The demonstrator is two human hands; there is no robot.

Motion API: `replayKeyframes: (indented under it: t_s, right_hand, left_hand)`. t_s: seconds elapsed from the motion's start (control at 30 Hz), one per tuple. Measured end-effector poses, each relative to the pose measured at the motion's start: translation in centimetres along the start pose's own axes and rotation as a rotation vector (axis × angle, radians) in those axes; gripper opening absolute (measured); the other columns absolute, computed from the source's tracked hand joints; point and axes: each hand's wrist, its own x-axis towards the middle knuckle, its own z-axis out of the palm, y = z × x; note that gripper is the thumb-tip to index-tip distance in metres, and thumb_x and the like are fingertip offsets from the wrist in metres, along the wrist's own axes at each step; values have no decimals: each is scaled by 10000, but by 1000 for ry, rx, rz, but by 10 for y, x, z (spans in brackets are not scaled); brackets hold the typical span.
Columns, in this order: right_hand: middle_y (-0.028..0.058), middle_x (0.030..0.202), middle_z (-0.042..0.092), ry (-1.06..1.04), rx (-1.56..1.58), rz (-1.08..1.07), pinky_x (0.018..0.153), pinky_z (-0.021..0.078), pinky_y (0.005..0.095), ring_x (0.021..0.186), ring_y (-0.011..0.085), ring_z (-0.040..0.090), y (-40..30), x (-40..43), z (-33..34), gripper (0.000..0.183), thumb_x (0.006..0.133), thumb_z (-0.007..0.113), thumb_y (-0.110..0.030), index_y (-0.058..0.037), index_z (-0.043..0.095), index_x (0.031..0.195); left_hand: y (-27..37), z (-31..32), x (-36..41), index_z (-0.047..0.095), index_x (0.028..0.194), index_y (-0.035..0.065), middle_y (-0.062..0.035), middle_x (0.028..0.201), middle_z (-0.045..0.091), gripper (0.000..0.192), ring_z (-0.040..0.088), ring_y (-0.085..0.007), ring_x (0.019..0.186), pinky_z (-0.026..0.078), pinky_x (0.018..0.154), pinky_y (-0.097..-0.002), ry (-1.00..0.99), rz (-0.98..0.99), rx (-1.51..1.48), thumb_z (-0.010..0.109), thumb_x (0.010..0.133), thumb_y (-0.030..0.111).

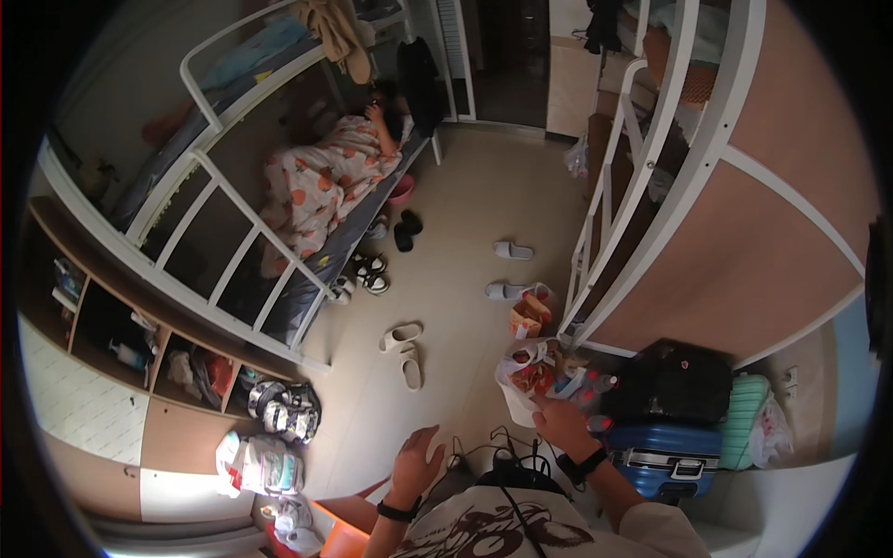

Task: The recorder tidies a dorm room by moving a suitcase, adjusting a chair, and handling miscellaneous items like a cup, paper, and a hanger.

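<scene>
Low in the middle, my left hand (415, 464) is held over the floor, fingers spread and nothing in it. To its right, my right hand (558, 424) is at the lower edge of a white plastic bag (516, 402) full of mixed wrappers; whether the fingers grip the bag is unclear. Clear plastic bottles (601, 382) with red labels stand against the bag's right side. Just beyond it sits an orange and white paper bag (528, 315) inside a thin plastic bag. An orange bin (342, 524) is partly visible below and left of my left hand.
A person (380, 115) lies under a patterned blanket on the left lower bunk. Beige slippers (410, 366), grey slippers (513, 250) and several shoes (371, 273) lie on the floor. A blue suitcase (663, 446) and a black bag (673, 380) stand at right; backpacks (289, 411) at left.
</scene>
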Motion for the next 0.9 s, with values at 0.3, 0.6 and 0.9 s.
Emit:
replayKeyframes:
  t_s: [0.3, 0.6, 0.9]
  right_hand:
    - [207, 904, 688, 139, -29, 69, 729, 536, 525, 847, 414, 670, 3, 47, 13, 323, 757, 617, -96, -66, 630, 1079]
    - [245, 868, 680, 228, -79, 243, 769, 523, 547, 851, 452, 663, -59, 141, 19, 218, 759, 617, -127, -35, 634, 955]
    - [285, 928, 683, 308, -34, 371, 793, 523, 546, 894, 484, 654, -102, 223, 13, 325, 782, 590, -145, -20, 671, 1071]
  left_hand:
    - [-38, -31, 108, 599, 1298, 43, -204, 1240, 628, 407, 619, -407, 1124, 529, 938, -452, 0, 163, -42, 680, 915, 155]
    - [-117, -120, 234, 590, 1316, 55, -187, 1219, 640, 420, 636, -387, 1091, 541, 907, -438, -56, 285, -99, 660, 943, 233]
    - [-194, -163, 328, 634, 1277, 58, -191, 1176, 671, 386, 665, -366, 1029, 547, 874, -427, -24, 273, -237, 665, 947, 254]
